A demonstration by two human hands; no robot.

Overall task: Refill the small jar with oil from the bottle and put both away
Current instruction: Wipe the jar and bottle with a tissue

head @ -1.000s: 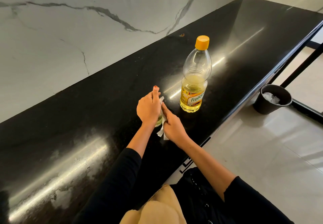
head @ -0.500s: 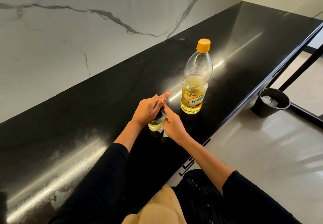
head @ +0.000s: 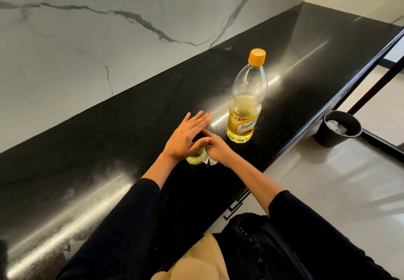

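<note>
- The polished black stone countertop (head: 131, 148) gleamed in streaks below a grey-veined white marble wall (head: 109, 39).
- The clear plastic bottle (head: 244, 113) stood upright under its ribbed orange cap (head: 257, 56), roughly half full of pale yellow oil.
- The small jar (head: 196, 159) stood on the counter near the bottle, mostly hidden; only a glassy, yellow-green lower edge showed.
- The left hand (head: 185, 136) lay flat over the jar's top, fingers straight and spread.
- The right hand (head: 219, 150) curled round a white paper scrap (head: 211, 161) against the jar's side.
- A round black bin (head: 337, 130) sat on the glossy floor.
</note>
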